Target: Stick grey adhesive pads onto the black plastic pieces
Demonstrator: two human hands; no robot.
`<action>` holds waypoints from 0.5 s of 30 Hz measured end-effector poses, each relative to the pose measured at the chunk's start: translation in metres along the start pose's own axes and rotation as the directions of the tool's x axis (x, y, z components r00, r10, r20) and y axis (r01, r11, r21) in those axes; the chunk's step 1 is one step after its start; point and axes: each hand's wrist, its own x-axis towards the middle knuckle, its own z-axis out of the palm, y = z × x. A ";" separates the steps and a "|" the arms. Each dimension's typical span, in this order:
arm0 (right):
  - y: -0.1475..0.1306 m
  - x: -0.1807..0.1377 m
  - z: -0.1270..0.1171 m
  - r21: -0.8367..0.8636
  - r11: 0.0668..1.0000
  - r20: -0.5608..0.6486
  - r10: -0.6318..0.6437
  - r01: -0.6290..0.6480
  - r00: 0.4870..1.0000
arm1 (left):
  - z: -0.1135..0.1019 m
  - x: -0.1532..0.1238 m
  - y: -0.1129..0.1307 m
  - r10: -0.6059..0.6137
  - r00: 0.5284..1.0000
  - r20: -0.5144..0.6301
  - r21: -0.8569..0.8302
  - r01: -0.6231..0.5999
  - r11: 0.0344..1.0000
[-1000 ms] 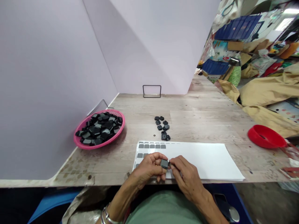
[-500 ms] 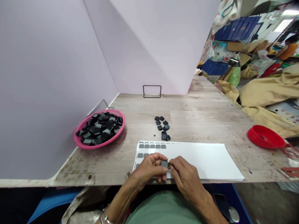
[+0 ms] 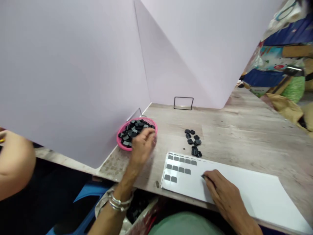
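My left hand [image 3: 143,145] hovers at the right rim of a pink basket [image 3: 124,148] heaped with black pieces that have grey faces. Its fingers are bent and smeared by motion, so whether anything is between them is unclear. Over the white sheet [image 3: 234,182], my right hand [image 3: 223,194] is closed, thumb and fingers pinching a small dark pointed thing [image 3: 203,176] whose kind I cannot make out. Grey rounded-square stickers [image 3: 181,169] stand in rows on the left part of that sheet.
Several black pieces [image 3: 195,150] lie loose behind the sheet, near a tiny dark ring [image 3: 184,148]. Pale partition panels [image 3: 97,81] rise at the left and back, with a black wire stand [image 3: 183,108]. At far left shows another person's arm [image 3: 14,163].
My left hand has left the grey-faced black piece it held over the sheet and moved left to the basket. My right hand has moved apart from it. The view has turned left.
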 end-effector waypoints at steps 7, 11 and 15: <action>-0.016 0.015 0.007 -0.121 0.993 0.092 0.008 0.003 0.996 | 0.001 -0.011 -0.027 0.406 0.912 -0.054 0.335 -0.366 0.868; -0.020 0.027 0.016 -0.312 0.950 0.084 0.041 -0.013 0.996 | 0.051 -0.061 -0.042 0.494 0.762 0.418 0.176 -0.601 0.779; -0.025 0.033 0.020 -0.370 0.929 0.086 0.029 0.005 0.996 | 0.081 -0.090 -0.059 0.453 0.593 0.665 0.154 -0.703 0.695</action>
